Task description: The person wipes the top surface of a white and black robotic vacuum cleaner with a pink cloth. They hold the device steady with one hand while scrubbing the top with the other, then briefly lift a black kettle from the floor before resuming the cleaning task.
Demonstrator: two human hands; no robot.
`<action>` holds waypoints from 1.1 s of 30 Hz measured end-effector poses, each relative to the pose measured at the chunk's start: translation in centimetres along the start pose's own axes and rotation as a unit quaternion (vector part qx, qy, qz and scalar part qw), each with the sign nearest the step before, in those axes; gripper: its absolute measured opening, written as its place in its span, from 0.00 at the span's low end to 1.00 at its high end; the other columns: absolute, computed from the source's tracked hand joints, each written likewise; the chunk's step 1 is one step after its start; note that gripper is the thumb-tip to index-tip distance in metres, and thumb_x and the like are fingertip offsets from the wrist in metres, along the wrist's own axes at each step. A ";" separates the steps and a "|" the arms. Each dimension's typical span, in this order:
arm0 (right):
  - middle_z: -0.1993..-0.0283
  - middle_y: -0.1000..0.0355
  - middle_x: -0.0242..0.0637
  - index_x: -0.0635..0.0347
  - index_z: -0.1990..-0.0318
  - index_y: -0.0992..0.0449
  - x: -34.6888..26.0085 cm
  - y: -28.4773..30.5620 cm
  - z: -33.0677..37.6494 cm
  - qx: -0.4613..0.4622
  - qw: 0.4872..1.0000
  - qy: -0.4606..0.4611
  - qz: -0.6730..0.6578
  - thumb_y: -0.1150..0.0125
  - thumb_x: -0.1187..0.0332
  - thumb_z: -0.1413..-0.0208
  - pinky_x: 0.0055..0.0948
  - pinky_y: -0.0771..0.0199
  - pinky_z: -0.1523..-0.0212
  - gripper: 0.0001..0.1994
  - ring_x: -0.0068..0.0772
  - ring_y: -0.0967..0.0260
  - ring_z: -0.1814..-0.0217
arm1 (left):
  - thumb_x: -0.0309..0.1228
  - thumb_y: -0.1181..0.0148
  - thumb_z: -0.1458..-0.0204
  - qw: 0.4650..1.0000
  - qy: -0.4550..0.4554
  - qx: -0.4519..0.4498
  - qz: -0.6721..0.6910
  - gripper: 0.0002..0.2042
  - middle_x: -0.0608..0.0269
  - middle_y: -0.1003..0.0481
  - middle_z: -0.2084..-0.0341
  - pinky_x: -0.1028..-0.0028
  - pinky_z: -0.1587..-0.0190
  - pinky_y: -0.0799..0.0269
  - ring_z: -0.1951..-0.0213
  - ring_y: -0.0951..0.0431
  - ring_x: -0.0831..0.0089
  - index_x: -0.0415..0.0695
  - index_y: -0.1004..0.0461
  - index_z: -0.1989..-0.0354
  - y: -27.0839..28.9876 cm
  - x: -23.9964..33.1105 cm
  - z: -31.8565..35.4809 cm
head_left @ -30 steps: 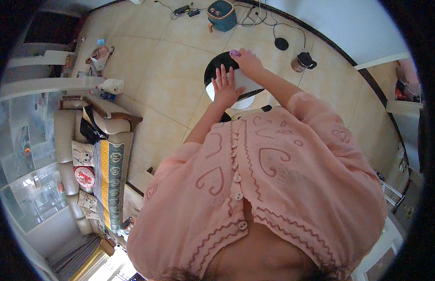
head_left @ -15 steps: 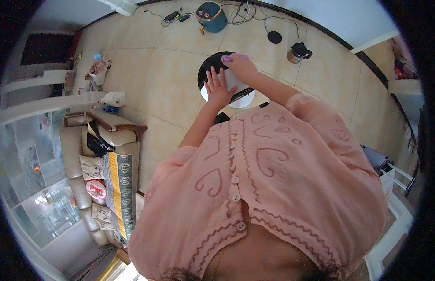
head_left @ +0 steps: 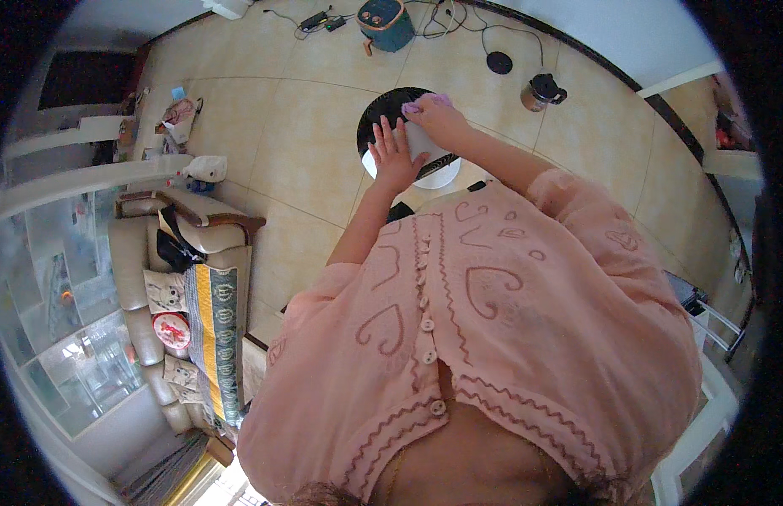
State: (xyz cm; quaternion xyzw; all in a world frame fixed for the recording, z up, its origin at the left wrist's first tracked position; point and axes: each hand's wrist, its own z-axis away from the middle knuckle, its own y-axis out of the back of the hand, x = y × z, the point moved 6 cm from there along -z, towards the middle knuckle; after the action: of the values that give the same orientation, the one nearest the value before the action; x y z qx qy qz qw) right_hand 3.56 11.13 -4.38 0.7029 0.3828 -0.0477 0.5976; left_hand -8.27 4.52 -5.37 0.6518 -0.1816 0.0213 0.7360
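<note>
Floor (head_left: pixel 265 160): big tan tiles, with everything else sitting on it.
Sofa (head_left: pixel 185 295): off to the person's left, with cushions on it, well apart from the work.
Round thing (head_left: pixel 408 139): a round disc, black on top with a white rim, low over the floor in front of the person (it may be a small stand or a machine, I cannot tell which).
Step in hand: it looks like wiping the top of the round thing.
Next move: I think the cloth needs to slide over the part not yet rubbed, while the other hand keeps the round thing from moving.
Left hand (head_left: pixel 393 154): fingers spread wide and flat, pressed down on the white part of the round thing; the arm reaches out straight from the pink sleeve.
Right hand (head_left: pixel 440 121): curled over and pinching a purple cloth (head_left: pixel 425 104) against the black top; the arm is bent a little at the elbow.
Kettle (head_left: pixel 539 91): a small dark one, near the round thing but not touching it.
Green pot (head_left: pixel 385 23): far up by the wall, among cords.
</note>
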 end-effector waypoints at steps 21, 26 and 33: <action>0.60 0.32 0.42 0.56 0.59 0.30 -1.9 1.0 -2.3 -0.043 0.995 -0.037 0.079 0.54 0.66 0.47 0.47 0.34 0.60 0.11 0.45 0.32 0.56 | 0.55 0.50 0.54 1.000 -0.020 0.020 0.010 0.45 0.48 0.75 0.37 0.41 0.42 0.67 0.36 0.74 0.47 0.47 0.68 0.36 -0.2 -0.3 0.0; 0.60 0.33 0.44 0.56 0.59 0.31 -2.5 1.7 -3.8 -0.116 0.982 -0.078 0.129 0.53 0.68 0.48 0.45 0.32 0.63 0.10 0.45 0.31 0.59 | 0.54 0.49 0.54 1.000 0.002 -0.002 0.024 0.45 0.48 0.74 0.37 0.43 0.42 0.69 0.36 0.74 0.48 0.47 0.67 0.36 0.3 -0.2 -0.1; 0.62 0.32 0.42 0.54 0.60 0.30 -2.6 2.8 0.6 -0.015 0.994 0.026 0.102 0.59 0.63 0.43 0.44 0.32 0.66 0.11 0.46 0.31 0.62 | 0.53 0.48 0.55 0.997 -0.051 0.042 0.027 0.44 0.49 0.73 0.36 0.44 0.41 0.71 0.36 0.74 0.49 0.46 0.66 0.36 -0.2 0.0 0.4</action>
State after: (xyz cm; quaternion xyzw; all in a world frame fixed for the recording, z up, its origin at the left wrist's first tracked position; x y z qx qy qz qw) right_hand 3.60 9.39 -0.97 0.7299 0.3257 0.0379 0.5998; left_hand -8.32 4.13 -5.53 0.6769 -0.2357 0.0155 0.6972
